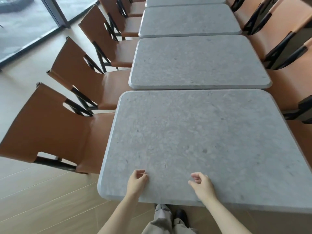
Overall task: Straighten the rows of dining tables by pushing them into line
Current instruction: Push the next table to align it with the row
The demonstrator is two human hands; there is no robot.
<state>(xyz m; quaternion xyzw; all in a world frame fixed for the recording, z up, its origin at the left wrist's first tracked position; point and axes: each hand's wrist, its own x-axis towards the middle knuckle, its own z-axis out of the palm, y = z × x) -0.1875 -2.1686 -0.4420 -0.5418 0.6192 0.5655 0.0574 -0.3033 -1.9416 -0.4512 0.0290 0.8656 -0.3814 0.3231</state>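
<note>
Nearest table [194, 132]: grey speckled stone surface with rounded corners, straight before me, skewed against the next table [199, 63] in the row.
Left hand [137, 181]: loosely curled over the near edge, grasping nothing.
Right hand [201, 184]: likewise, released.
Around: tan leather chairs [50, 125] line both sides.

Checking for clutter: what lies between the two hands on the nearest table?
Only bare tabletop between left hand and right hand, in the head view.
</note>
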